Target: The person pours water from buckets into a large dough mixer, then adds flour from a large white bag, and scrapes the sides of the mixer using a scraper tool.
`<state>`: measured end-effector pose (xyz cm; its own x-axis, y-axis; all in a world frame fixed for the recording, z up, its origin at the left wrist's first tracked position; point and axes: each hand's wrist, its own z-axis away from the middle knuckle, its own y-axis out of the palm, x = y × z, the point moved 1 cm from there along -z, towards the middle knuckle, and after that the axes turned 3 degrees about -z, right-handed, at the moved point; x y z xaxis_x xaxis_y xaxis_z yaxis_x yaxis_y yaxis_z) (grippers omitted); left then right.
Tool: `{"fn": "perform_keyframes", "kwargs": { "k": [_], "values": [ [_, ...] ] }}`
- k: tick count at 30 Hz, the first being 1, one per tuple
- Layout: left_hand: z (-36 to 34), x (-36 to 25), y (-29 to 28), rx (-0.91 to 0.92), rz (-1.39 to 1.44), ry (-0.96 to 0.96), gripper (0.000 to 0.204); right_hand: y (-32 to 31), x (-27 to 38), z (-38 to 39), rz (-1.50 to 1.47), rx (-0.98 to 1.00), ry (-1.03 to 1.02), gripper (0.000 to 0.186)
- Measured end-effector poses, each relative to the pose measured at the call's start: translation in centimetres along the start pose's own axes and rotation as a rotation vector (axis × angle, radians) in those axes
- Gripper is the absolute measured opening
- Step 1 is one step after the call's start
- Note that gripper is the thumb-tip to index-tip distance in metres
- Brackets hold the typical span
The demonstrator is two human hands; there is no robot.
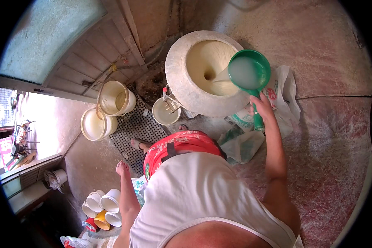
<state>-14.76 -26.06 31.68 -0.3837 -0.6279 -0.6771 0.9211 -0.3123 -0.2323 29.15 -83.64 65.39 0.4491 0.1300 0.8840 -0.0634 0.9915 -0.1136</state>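
Gripped by its handle in my right hand [261, 108], a green plastic dipper [262, 70] holds cloudy whitish liquid. The dipper tilts over the right rim of a large round drum [178, 66], and a pale stream runs from it. Inside the drum lies a cream-coloured batter [202, 51] with swirl lines and a dark hollow at its middle. My left hand [122, 168] hangs away from the drum at my left side, its fingers loosely bent and nothing seen in them.
Two whitish buckets [98, 124] stand left of the drum by a perforated black mat [130, 124]. A smaller white bucket [166, 113] sits against the drum. Plastic sacks [287, 95] lie at right. Several stacked tubs [110, 201] are at lower left. A panelled door [84, 62] is at upper left.
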Motion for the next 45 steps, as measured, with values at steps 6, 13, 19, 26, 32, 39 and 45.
{"fn": "perform_keyframes", "kwargs": {
  "k": [6, 13, 19, 26, 32, 39, 45],
  "values": [
    [-0.6, 0.1, -0.1, 0.011, 0.01, 0.005, 0.028, -0.6, 0.0, 0.1, 0.019, 0.003, -0.004, 0.014],
    [-0.4, -0.7, 0.7, 0.011, 0.032, 0.008, 0.028, -1.1, 0.4, 0.4, 0.035, -0.034, -0.008, 0.014],
    [-0.3, -1.8, 1.5, 0.024, -0.013, 0.002, 0.028, -1.8, 0.6, 0.4, 0.061, -0.066, -0.041, 0.014],
    [-1.3, -1.8, 1.6, 0.044, -0.014, 0.011, 0.027, -2.0, 1.1, 0.4, 0.109, -0.122, -0.067, 0.014],
    [-1.3, -1.8, 2.1, 0.056, -0.025, 0.0, 0.026, -2.7, 0.7, 0.2, 0.132, -0.151, -0.061, 0.015],
    [-0.2, -2.3, 2.6, 0.044, -0.059, -0.006, 0.025, -2.7, 1.0, 0.4, 0.205, -0.193, -0.092, 0.017],
    [0.0, -2.2, 2.7, 0.04, -0.058, -0.004, 0.024, -2.7, 0.8, -0.5, 0.233, -0.201, -0.158, 0.022]
  ]
}}
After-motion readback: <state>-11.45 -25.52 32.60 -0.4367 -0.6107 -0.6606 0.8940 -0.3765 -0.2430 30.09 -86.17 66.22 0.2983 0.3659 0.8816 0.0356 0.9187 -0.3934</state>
